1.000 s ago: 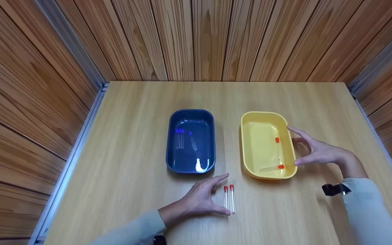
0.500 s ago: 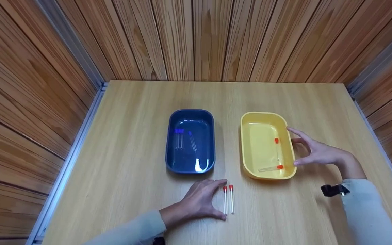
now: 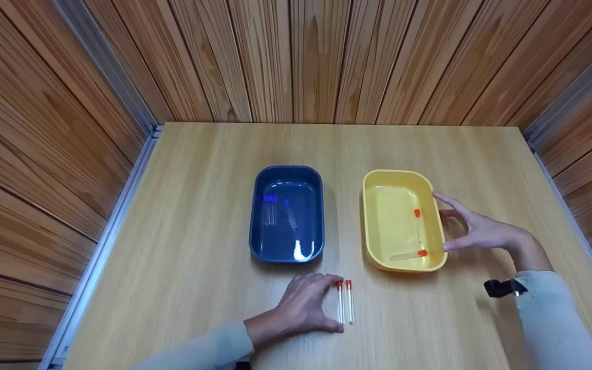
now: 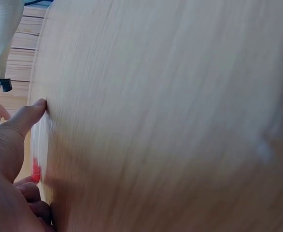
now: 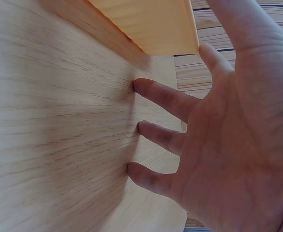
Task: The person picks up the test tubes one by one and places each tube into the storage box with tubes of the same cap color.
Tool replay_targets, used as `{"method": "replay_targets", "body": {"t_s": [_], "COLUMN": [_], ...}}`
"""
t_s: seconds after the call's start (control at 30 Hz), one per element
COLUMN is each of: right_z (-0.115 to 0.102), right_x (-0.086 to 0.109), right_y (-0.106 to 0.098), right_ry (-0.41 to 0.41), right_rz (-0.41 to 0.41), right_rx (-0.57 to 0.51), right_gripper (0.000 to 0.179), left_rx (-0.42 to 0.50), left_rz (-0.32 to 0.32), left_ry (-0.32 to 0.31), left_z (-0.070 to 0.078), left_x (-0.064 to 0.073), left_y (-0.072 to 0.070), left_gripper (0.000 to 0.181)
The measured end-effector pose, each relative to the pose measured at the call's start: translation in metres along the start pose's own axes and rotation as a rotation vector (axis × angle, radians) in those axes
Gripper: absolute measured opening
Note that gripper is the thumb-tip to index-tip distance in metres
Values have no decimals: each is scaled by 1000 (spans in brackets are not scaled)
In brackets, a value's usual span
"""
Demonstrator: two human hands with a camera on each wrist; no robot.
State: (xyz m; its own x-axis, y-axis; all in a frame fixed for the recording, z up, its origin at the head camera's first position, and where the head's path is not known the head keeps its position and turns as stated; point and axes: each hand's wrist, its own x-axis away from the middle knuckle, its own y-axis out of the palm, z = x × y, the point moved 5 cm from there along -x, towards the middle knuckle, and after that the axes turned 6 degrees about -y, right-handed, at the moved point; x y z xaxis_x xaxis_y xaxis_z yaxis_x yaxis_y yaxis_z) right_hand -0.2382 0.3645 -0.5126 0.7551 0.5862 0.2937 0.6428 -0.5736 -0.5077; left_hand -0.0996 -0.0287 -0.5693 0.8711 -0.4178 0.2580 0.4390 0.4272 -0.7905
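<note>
Two red-capped test tubes lie side by side on the table in the head view. My left hand (image 3: 304,304) is at the nearer test tube (image 3: 340,306), its index finger at the red cap and its thumb at the clear end, pinching it lengthwise. The other red-capped tube (image 3: 350,303) lies just right of it. In the left wrist view the red cap (image 4: 36,171) shows beside the fingers, and the thumb tip meets the table. My right hand (image 3: 483,231) spreads beside the yellow tub (image 3: 369,221), with thumb and index finger at its right rim; other fingertips rest on the table (image 5: 59,145).
Inside the yellow tub are two red-capped tubes, one (image 3: 409,255) lying crosswise near the front. Left of it stands a dark blue tub (image 3: 255,226) holding several purple-capped tubes (image 3: 271,210). Wood-panelled walls (image 3: 316,61) surround the table.
My left hand has lowered, and its index finger and thumb have narrowed onto the ends of the nearer tube. The tubes and the right hand stay where they were.
</note>
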Motion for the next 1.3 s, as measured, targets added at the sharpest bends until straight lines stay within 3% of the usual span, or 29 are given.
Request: {"method": "replay_targets", "body": {"t_s": [0.67, 0.83, 1.13, 1.3], "right_z": [-1, 1, 3, 2], "right_x": [4, 3, 0, 0], "right_y": [-1, 0, 1, 0], "right_ry": [-8, -7, 0, 12], "right_rz": [11, 5, 2, 7], "right_rx": [12, 2, -2, 0], "right_gripper": [129, 128, 130, 129], "left_rx": [20, 83, 89, 163], "left_rz": [-28, -45, -13, -31], "left_ry": [-10, -25, 12, 4], "left_z": [1, 3, 9, 15], "left_x": [2, 5, 8, 6], "left_y": [0, -7, -22, -30], "left_gripper": [94, 96, 95, 96]}}
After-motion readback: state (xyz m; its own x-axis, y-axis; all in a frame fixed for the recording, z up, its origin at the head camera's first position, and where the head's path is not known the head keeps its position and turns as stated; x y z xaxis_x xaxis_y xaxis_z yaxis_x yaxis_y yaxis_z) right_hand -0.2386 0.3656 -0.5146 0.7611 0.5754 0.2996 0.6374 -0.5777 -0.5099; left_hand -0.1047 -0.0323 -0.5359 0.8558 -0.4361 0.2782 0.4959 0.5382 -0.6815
